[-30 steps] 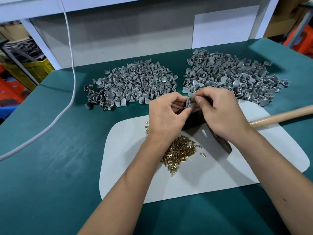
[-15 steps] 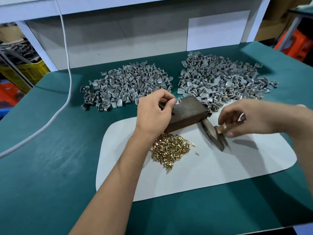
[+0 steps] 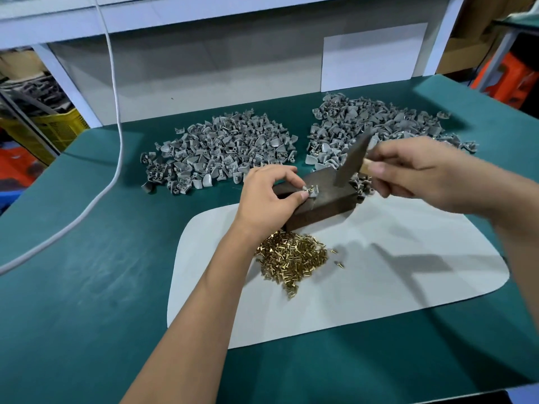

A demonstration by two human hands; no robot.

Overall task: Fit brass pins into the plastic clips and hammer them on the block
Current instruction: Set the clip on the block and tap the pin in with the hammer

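Clip (image 3: 311, 190) sits on block (image 3: 326, 196), pinched at left hand (image 3: 269, 196) fingertips.

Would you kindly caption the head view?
Left hand steadies clip on block; right hand raises hammer.

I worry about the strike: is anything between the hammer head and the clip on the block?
Nothing visible: the hammer head hangs above the block, the clip sits exposed, left hand fingertips beside it.
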